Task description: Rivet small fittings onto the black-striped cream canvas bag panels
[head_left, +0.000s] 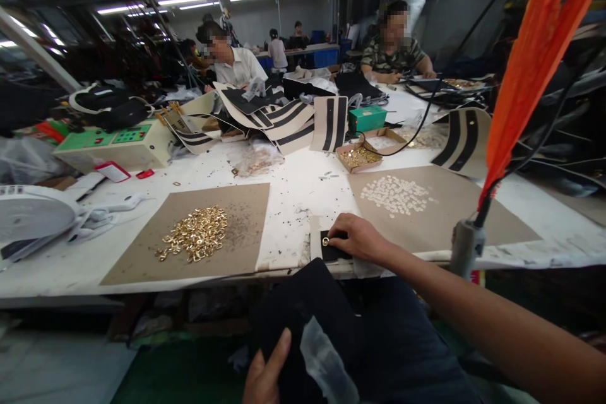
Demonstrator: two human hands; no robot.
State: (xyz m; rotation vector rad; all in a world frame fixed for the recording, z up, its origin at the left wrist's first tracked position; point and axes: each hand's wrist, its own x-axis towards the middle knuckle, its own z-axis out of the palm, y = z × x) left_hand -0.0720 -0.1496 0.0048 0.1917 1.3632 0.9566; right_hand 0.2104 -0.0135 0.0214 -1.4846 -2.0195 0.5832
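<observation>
My left hand (266, 372) grips a flat black panel (303, 303) at its lower left edge, the thumb lying on top. A strip of clear plastic film (322, 353) hangs on the panel's face. At the table's front edge my right hand (355, 237) pinches a small gold metal fitting (325, 242) against a black patch there, beside a beige strip (315, 230). A heap of gold metal fittings (199, 231) lies on a brown sheet to the left. Small white discs (395, 194) are spread over another brown sheet to the right.
Beyond are a cardboard box of gold pieces (358, 156), a green box (367, 118) and stacked beige panels with black stripes (326, 123). A green-topped machine (116, 144) stands left. An orange cloth (530, 69) hangs above a grey post (466, 246) at right. Two people sit opposite.
</observation>
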